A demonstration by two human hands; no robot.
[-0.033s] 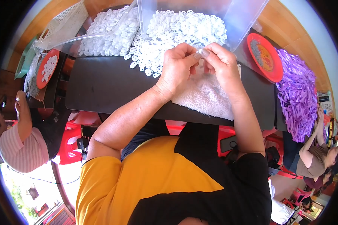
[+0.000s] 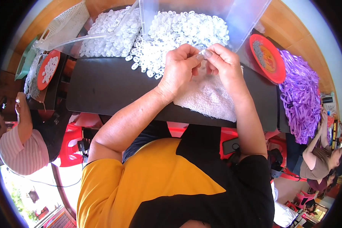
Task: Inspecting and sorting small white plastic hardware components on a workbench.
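Note:
Above a pale towel (image 2: 207, 99) on the dark table, my left hand (image 2: 181, 67) and my right hand (image 2: 225, 64) meet fingertip to fingertip. Both pinch a small white plastic piece (image 2: 203, 52), mostly covered by thumbs and fingers. Just beyond my hands lies a heap of small white oval plastic pieces (image 2: 186, 28) with holes in them. It spills from a clear plastic bin (image 2: 245, 22) lying open toward me. A few loose pieces lie near my left wrist.
A red plate (image 2: 279, 76) with small grey parts stands at right, beside a pile of purple straps (image 2: 300, 95). More white pieces (image 2: 106, 38) fill a clear container at left, near another red plate (image 2: 41, 81). People sit at both sides; red stools stand below the table (image 2: 102, 83).

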